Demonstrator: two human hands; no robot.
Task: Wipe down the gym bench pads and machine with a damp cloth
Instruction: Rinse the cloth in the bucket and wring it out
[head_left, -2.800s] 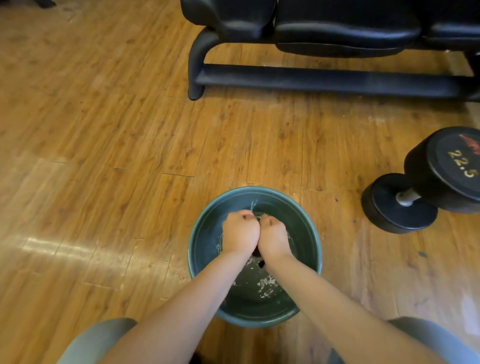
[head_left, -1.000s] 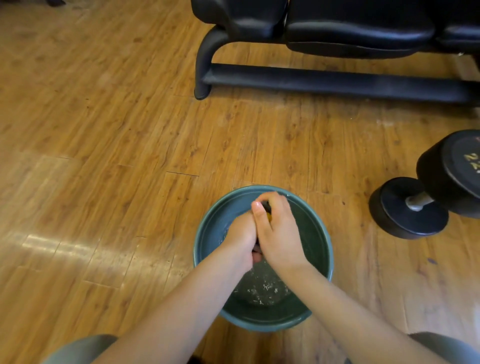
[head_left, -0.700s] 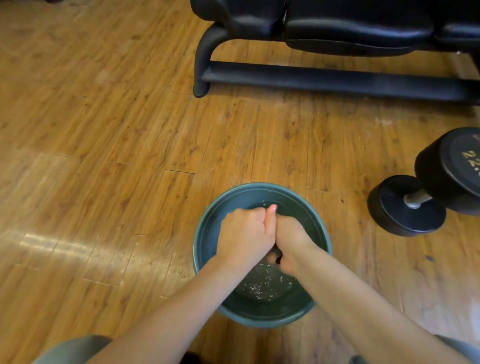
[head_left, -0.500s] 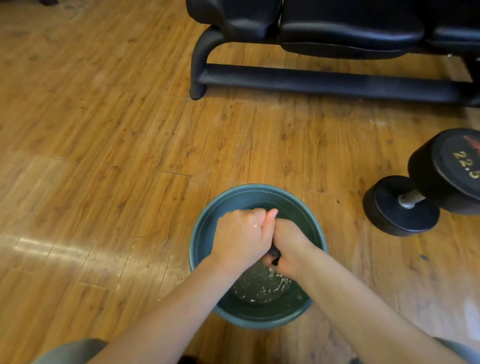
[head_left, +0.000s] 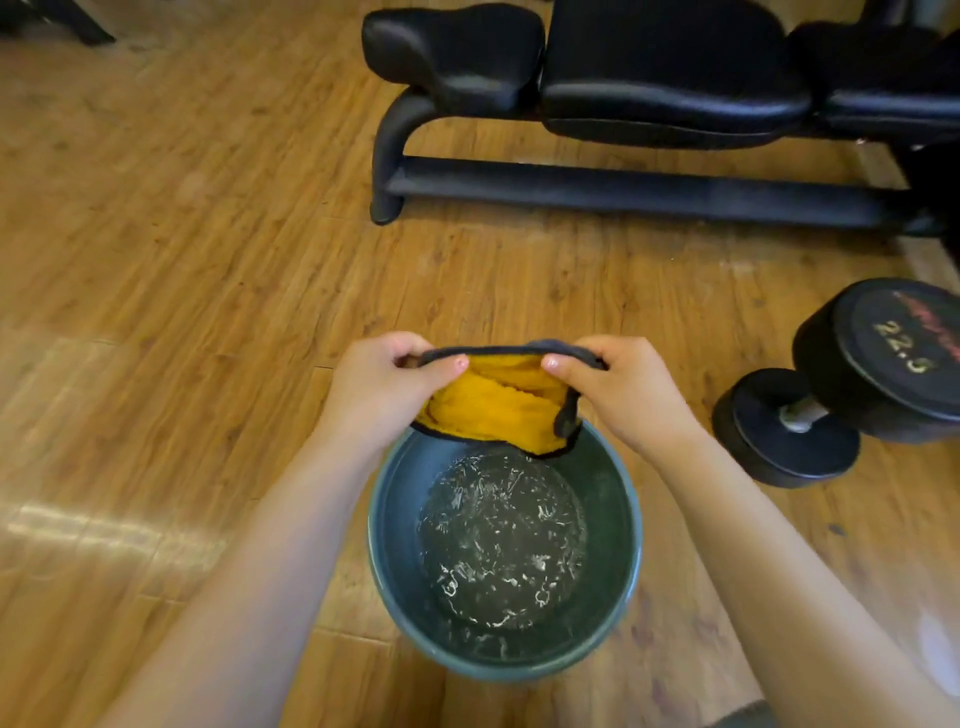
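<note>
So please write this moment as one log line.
stage: cloth spread | left hand: pinches cloth | right hand: pinches cloth | over bucket

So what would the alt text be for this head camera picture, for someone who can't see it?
Two bare hands, left hand and right hand, hold a yellow cloth stretched between them over a green bucket of water on a wooden floor. A black gym bench stands beyond, and a dumbbell lies to the right.

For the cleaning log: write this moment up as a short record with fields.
cloth: yellow cloth, dark edging, held stretched above the bucket
left hand: pinches the cloth's left top edge
right hand: pinches its right top edge
bucket: green, on the floor, water inside
bench: black pads, beyond the bucket
dumbbell: on the floor, right, marked 22.5
</note>
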